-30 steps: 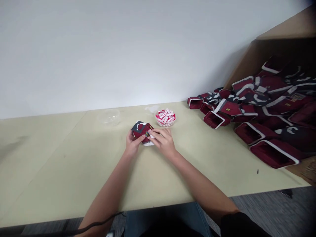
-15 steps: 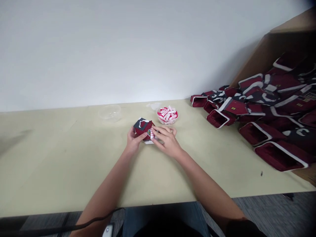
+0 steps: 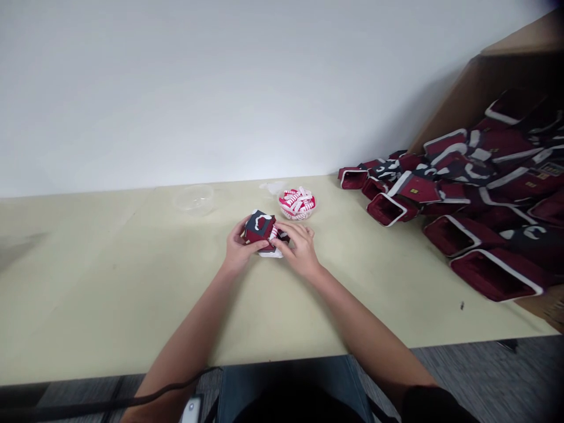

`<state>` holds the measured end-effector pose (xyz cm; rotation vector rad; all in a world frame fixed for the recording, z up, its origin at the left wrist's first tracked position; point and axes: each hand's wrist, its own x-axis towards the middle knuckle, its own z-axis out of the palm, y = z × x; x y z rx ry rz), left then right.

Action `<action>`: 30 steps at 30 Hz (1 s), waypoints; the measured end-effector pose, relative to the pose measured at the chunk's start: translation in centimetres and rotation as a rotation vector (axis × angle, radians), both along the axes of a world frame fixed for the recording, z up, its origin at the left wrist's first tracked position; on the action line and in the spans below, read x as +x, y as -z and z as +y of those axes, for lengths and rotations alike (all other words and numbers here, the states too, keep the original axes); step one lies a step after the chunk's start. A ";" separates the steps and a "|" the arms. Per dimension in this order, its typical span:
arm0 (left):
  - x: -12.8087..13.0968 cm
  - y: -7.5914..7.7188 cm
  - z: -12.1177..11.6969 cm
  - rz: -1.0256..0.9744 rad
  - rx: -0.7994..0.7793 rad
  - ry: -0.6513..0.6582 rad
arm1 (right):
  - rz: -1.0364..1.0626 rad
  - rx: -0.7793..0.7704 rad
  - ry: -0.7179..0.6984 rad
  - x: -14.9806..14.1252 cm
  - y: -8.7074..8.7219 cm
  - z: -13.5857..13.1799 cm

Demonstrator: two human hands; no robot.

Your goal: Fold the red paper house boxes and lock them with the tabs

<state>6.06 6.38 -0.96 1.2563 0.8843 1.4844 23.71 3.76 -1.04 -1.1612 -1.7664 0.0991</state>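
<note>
In the head view, the left hand (image 3: 240, 248) grasps a small maroon cardboard house (image 3: 259, 230) with curled fingers, and the right hand (image 3: 300, 250) presses a white-and-red paper strip (image 3: 274, 234) to its side, fingers closed on it. The house is at the middle of the beige table (image 3: 132, 294), near a glass bowl of strips (image 3: 296, 204); a heap of similar houses (image 3: 484, 194) lies to the right.

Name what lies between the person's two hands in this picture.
A dark red and navy card house-shaped box lies between the left hand and right hand, with a red-and-white strip at its side; the head view shows this.
</note>
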 end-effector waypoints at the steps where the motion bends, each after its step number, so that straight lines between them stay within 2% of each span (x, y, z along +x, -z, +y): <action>1: 0.0 0.0 0.0 0.006 0.003 -0.006 | 0.008 -0.010 -0.004 0.0 0.0 0.0; 14: 0.1 0.2 -0.3 0.058 -0.001 -0.025 | 0.191 -0.052 -0.039 -0.5 0.3 0.2; 30: 0.4 0.3 -0.4 0.064 0.012 -0.071 | 0.111 -0.095 -0.080 0.3 0.5 0.6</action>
